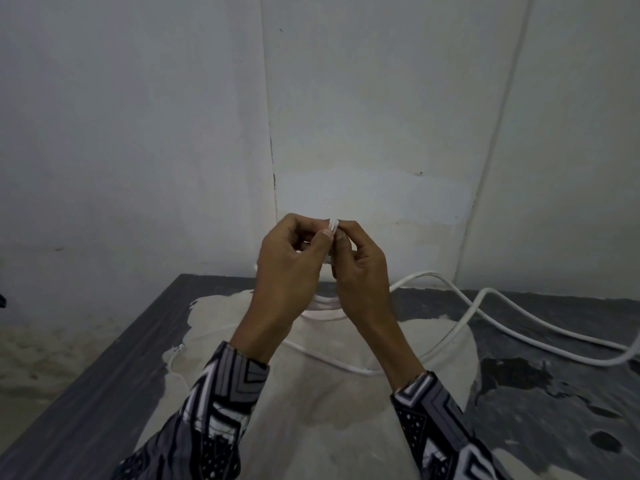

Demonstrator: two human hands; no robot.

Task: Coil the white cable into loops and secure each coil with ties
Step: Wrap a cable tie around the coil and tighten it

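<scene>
Both hands, the left hand (291,265) and right hand (356,268), pinch the white cable (333,226) (folded) between their fingertips. More cable lies on the desk (104,375) below and to the right.

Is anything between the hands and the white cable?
No. Both the left hand and the right hand already pinch the white cable at its folded top, held up above the table. Nothing visible sits between fingers and cable.
</scene>
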